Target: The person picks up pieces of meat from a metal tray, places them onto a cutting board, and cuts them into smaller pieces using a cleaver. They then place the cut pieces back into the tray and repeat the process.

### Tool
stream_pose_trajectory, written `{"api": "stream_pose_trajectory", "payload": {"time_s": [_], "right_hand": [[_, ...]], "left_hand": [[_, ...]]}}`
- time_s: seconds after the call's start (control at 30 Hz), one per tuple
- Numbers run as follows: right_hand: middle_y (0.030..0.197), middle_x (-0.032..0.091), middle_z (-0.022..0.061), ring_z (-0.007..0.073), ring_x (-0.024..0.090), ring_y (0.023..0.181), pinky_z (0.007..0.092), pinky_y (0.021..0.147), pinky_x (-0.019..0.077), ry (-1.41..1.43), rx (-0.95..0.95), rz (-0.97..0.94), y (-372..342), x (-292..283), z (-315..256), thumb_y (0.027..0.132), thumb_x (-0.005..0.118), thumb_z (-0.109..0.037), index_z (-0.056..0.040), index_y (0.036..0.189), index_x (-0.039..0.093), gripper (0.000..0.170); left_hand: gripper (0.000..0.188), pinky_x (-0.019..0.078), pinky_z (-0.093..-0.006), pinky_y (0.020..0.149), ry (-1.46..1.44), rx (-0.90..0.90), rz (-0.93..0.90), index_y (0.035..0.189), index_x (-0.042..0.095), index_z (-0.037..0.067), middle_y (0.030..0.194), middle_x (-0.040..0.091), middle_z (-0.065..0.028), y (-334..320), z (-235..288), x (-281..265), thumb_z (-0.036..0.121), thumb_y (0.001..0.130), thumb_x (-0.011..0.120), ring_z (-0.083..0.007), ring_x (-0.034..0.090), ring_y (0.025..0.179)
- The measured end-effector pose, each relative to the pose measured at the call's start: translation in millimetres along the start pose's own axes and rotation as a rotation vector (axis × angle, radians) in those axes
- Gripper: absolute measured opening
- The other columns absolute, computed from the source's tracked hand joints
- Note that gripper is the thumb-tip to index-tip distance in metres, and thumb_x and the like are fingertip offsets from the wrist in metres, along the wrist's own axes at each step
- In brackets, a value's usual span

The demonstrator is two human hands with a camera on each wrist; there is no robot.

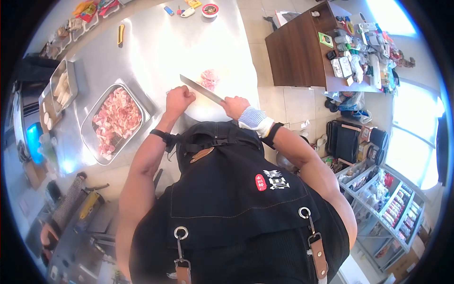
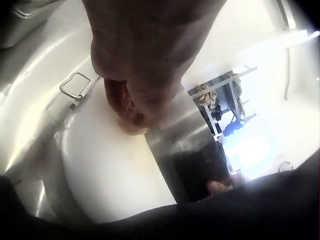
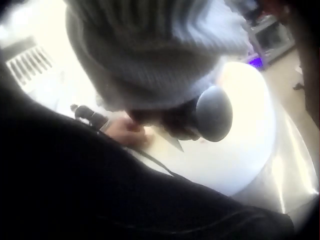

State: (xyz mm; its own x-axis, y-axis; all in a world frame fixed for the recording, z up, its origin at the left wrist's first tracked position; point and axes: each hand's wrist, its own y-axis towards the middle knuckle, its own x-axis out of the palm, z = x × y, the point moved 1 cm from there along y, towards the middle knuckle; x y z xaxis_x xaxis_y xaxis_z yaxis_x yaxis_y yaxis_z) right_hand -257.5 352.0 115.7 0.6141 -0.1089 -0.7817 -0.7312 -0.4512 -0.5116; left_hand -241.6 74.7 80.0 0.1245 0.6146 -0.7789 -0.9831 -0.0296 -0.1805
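My right hand grips the handle of a broad kitchen knife. The blade slants across a round white cutting board towards the left. Just beyond it lies a small heap of sliced raw meat. My left hand is beside the blade on the near side, its fingers curled in. In the left wrist view those curled fingers are right at the flat of the blade, over the board. The knife's round handle end sticks out of my right hand in the right wrist view.
Left of the board, a metal tray holds a pile of raw meat pieces. Another tray with pale pieces stands farther left. A yellow box cutter and a small red bowl lie towards the far side of the steel table.
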Motion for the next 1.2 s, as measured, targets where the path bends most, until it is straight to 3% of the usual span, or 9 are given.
{"api": "stream_pose_trajectory", "payload": {"time_s": [0.17,0.27,0.37,0.47,0.67,0.77,0.97,1.07,1.2], "right_hand": [[0.087,0.076,0.0251,0.0482,0.075,0.088,0.0569,0.084,0.0600,0.121,0.012,0.043,-41.6,-29.5,23.7,0.111,0.054,-0.046,-0.0054,0.105,0.074,0.046],[0.087,0.075,0.0266,0.0492,0.074,0.088,0.0571,0.083,0.0596,0.199,0.086,0.146,-55.5,-33.9,30.2,0.111,0.055,-0.044,-0.0045,0.103,0.073,0.044],[0.083,0.074,0.0267,0.0492,0.073,0.085,0.0585,0.080,0.0580,0.162,0.068,0.204,-58.1,-33.9,41.4,0.110,0.057,-0.042,-0.0037,0.100,0.072,0.042],[0.080,0.073,0.0261,0.0488,0.072,0.082,0.0589,0.079,0.0572,0.152,0.072,0.240,-61.4,-34.7,44.0,0.110,0.058,-0.042,-0.0035,0.096,0.071,0.043],[0.078,0.073,0.0253,0.0485,0.072,0.080,0.0588,0.078,0.0569,0.143,0.072,0.242,-62.6,-26.8,44.0,0.110,0.058,-0.040,-0.0038,0.095,0.070,0.041],[0.078,0.073,0.0246,0.0477,0.072,0.078,0.0583,0.078,0.0575,0.105,0.064,0.233,-69.9,-29.4,43.4,0.110,0.057,-0.040,-0.0043,0.098,0.071,0.040],[0.075,0.072,0.0235,0.0459,0.073,0.074,0.0565,0.074,0.0603,0.028,0.062,0.183,-81.8,-29.7,33.0,0.110,0.058,-0.041,-0.0063,0.098,0.071,0.039],[0.074,0.072,0.0235,0.0459,0.074,0.074,0.0564,0.073,0.0609,-0.010,0.038,0.172,-80.4,-28.1,28.4,0.110,0.058,-0.040,-0.0067,0.098,0.071,0.038],[0.073,0.072,0.0233,0.0457,0.074,0.074,0.0565,0.073,0.0610,-0.027,0.007,0.157,-78.1,-27.7,23.5,0.110,0.058,-0.040,-0.0063,0.099,0.072,0.038]], "left_hand": [[0.031,0.0601,-0.0440,0.075,-0.242,-0.072,0.150,0.101,0.074,0.002,0.085,0.074,-0.0160,-3.9,-9.5,8.6,0.030,0.090,0.079,-0.0366,0.074,0.078],[0.036,0.0602,-0.0441,0.083,-0.171,-0.105,0.051,0.114,0.073,0.005,0.101,0.077,-0.0140,-7.3,7.6,0.1,0.028,0.088,0.079,-0.0342,0.075,0.094],[0.039,0.0584,-0.0451,0.093,0.053,0.243,0.220,0.118,0.073,0.006,0.119,0.074,-0.0129,-3.0,11.9,-1.5,0.026,0.085,0.079,-0.0335,0.069,0.114],[0.040,0.0559,-0.0468,0.099,0.011,0.386,0.156,0.120,0.073,0.008,0.131,0.071,-0.0131,13.8,16.5,8.8,0.025,0.084,0.078,-0.0349,0.061,0.128],[0.037,0.0589,-0.0470,0.091,-0.022,0.216,-0.112,0.122,0.075,0.010,0.113,0.078,-0.0123,32.2,38.7,29.6,0.028,0.089,0.077,-0.0362,0.072,0.109],[0.034,0.0606,-0.0486,0.084,0.011,0.109,-0.167,0.114,0.077,0.009,0.097,0.081,-0.0135,24.7,51.8,23.9,0.033,0.090,0.077,-0.0370,0.077,0.093],[0.035,0.0615,-0.0491,0.080,0.100,-0.101,-0.145,0.105,0.080,0.008,0.087,0.081,-0.0149,11.6,26.3,27.0,0.039,0.088,0.078,-0.0371,0.078,0.084],[0.038,0.0615,-0.0465,0.083,0.170,-0.102,-0.208,0.109,0.081,0.010,0.100,0.082,-0.0131,3.9,35.5,11.7,0.041,0.087,0.078,-0.0344,0.078,0.094],[0.037,0.0603,-0.0431,0.091,0.178,0.068,-0.045,0.113,0.081,0.011,0.120,0.078,-0.0099,-4.8,45.9,-7.2,0.040,0.090,0.078,-0.0307,0.074,0.110]]}}
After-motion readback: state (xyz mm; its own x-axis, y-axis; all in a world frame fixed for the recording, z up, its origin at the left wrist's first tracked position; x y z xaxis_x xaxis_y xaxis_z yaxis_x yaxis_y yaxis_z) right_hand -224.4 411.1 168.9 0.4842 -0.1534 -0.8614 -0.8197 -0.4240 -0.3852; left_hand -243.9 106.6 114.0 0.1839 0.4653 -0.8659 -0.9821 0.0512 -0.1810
